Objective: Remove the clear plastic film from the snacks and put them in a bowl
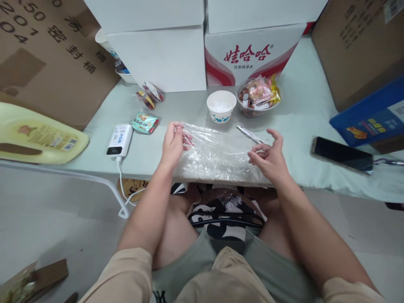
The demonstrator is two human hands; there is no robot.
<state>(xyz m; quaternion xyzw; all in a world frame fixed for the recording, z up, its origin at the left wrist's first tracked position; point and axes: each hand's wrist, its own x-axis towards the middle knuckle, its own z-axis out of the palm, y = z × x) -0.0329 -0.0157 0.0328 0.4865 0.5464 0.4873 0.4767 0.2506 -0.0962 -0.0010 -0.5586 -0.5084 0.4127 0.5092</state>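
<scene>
A clear plastic bag (217, 153) is stretched between my two hands, low over the front of the table. My left hand (173, 143) grips its upper left corner, with the fingers showing through the film. At the right edge, my right hand (268, 155) pinches the film between thumb and fingertips, while another finger sticks up. A pen (250, 134) lies just behind the bag, near my right fingers. Beyond it stands a white paper cup (221, 107) with a blue pattern. A clear bowl (242, 110) of wrapped snacks sits beside the cup.
White cartons (158, 59) line the back. To the left are a teal snack packet (145, 123), a white power bank (120, 140) with a cable, and a yellow jug (41, 134). A phone (342, 155) and a blue box (372, 113) are on the right.
</scene>
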